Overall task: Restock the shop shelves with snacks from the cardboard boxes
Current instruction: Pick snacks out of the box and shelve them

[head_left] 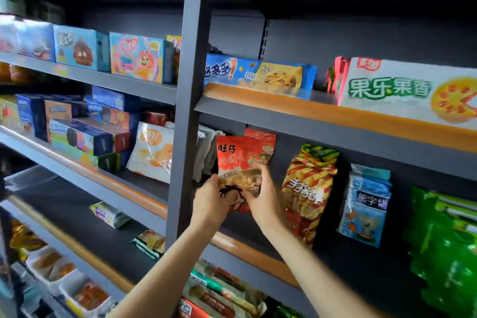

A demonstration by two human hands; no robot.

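Shop shelf (258, 250): both hands (233, 197) grip red snack bag (241, 160) upright

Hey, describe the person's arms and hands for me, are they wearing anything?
Both forearms are bare, with no sleeves in view. The left hand and right hand wear no gloves. No watch, bracelet or ring shows on either wrist or on the fingers.

At the centre of the frame, the left hand (210, 200) and right hand (260, 195) together grip a red snack bag (238, 162) by its lower part, upright against the middle shelf (247, 250). Just right of it stands a red-and-yellow striped bag (308, 186), then a blue bag (365, 204). A white biscuit box (407, 90) sits at upper right.
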